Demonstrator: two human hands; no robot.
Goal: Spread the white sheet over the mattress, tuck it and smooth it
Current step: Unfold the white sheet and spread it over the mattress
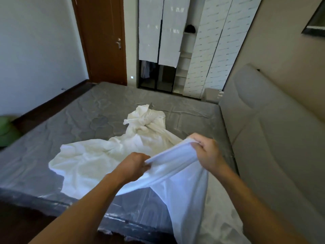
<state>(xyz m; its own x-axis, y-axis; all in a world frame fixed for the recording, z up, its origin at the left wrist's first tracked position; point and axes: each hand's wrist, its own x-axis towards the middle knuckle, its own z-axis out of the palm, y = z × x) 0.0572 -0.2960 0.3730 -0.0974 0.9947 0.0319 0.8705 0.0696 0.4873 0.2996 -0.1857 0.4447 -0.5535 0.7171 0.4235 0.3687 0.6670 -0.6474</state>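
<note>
The grey quilted mattress [73, 117], wrapped in clear plastic film, fills the middle of the view, and the white sheet [95, 161] lies crumpled on its near half, well short of covering it. One part of the sheet is twisted into a lump [146, 118] near the mattress centre; from there the cloth runs back toward the near edge and widens into a rumpled spread. Above the near right corner of the mattress both hands hold a folded edge of the sheet, lifted clear of the surface. The left hand [135, 164] grips one end with curled fingers, and the right hand [207, 152] pinches the other end, so the edge runs taut between them. Below the hands the cloth hangs down past the near side of the mattress. A pale padded headboard [263, 131] stands along the right side of the mattress. Beyond the far side are a brown door [103, 37] and a white wardrobe [175, 32], partly open. Off the left side sits a green object [7, 131], possibly a cushion, too cut off to tell.
</note>
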